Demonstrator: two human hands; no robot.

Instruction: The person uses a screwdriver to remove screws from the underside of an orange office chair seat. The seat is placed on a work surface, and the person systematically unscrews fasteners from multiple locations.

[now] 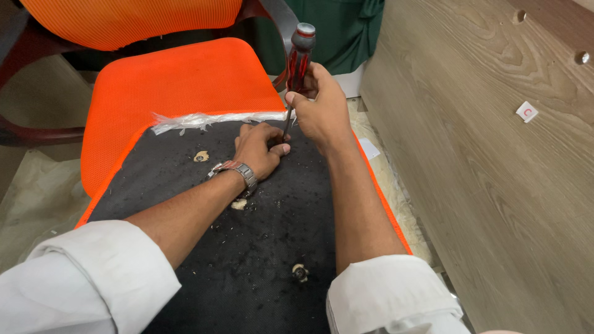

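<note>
On black panel, screwdriver in hands.

The tip of the red-handled screwdriver is hidden between my left hand and my right hand, so I cannot tell what it touches. My rolled white sleeves are cut off at the near edge, and the orange mesh chair back at the far edge.
</note>
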